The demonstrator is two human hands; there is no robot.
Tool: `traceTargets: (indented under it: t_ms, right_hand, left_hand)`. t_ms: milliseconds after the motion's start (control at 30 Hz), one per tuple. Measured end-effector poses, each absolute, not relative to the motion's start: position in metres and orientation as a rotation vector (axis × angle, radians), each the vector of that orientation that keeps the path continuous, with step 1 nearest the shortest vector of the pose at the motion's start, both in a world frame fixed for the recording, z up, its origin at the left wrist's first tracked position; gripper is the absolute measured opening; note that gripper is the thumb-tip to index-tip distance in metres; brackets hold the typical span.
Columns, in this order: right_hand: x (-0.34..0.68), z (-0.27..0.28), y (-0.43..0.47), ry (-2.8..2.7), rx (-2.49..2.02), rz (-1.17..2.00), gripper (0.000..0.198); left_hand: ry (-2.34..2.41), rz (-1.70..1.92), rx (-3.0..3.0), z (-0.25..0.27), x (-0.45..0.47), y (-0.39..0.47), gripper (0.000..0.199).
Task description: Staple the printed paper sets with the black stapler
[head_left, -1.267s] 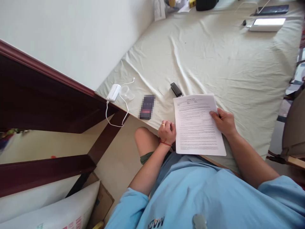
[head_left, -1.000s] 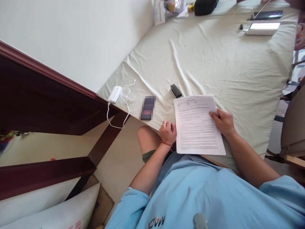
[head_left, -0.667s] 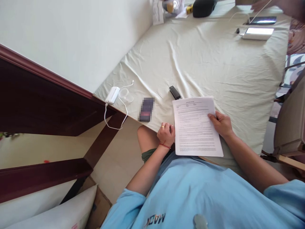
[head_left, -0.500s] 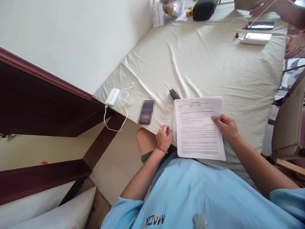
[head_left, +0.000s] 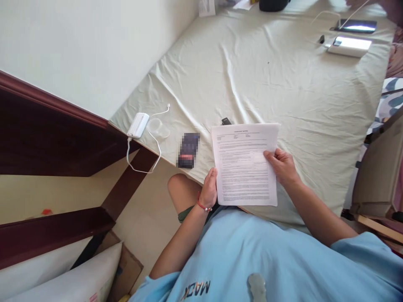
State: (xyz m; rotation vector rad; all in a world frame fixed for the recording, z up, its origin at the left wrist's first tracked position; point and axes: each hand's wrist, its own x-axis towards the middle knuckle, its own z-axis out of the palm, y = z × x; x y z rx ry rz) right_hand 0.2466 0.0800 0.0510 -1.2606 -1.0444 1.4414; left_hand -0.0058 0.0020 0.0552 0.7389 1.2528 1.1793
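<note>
A stack of printed white papers (head_left: 245, 167) is held in front of me, tilted over the near table edge. My right hand (head_left: 283, 167) grips its right edge, thumb on top and fingers behind. At the lower left edge, my left hand (head_left: 209, 188) is closed against the sheets; its fingers are partly hidden. A slim black object like a stapler (head_left: 226, 121) pokes out past the top of the papers, mostly covered by them. To the left lies a phone (head_left: 188, 150) with a blurred screen.
On the cloth-covered table (head_left: 195, 84), a white power bank (head_left: 138, 125) with a cable lies at the left beside a clear round lid (head_left: 155, 126). Another white device (head_left: 349, 46) and a dark phone (head_left: 355, 26) lie far right. A cardboard box (head_left: 374, 167) stands right.
My left hand has moved from beside the papers, loosely curled, onto their left edge. The papers and my right hand have shifted left, covering more of the black object. The camera view has tilted slightly.
</note>
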Motion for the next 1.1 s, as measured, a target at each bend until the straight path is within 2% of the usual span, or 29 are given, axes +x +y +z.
traceTargets:
  t_ms: [167,367,567,700,867,1100]
  right_hand:
    - [0.249,0.052,0.077,-1.067,-1.289,1.508,0.040]
    - [0.263,0.055,0.085,-1.160,-1.354,1.370,0.040]
    - [0.275,0.044,0.091,-1.240,-1.370,1.343,0.041]
    - [0.279,0.042,0.091,-1.318,-1.394,1.270,0.042]
    - [0.282,0.040,0.093,-1.346,-1.417,1.228,0.043]
    - [0.281,0.031,0.090,-1.356,-1.383,1.262,0.035]
  left_hand:
    - [1.401,1.068,0.848,0.047,-0.008,-0.006,0.057]
    - [1.612,0.965,1.176,0.044,-0.006,-0.011,0.057]
    - [1.780,0.940,1.273,0.044,-0.003,-0.010,0.043]
    - [1.880,0.897,1.348,0.040,0.001,-0.013,0.041]
    - [1.835,0.936,1.252,0.040,0.000,-0.015,0.042]
    - [1.386,1.044,0.851,0.050,-0.004,-0.005,0.046]
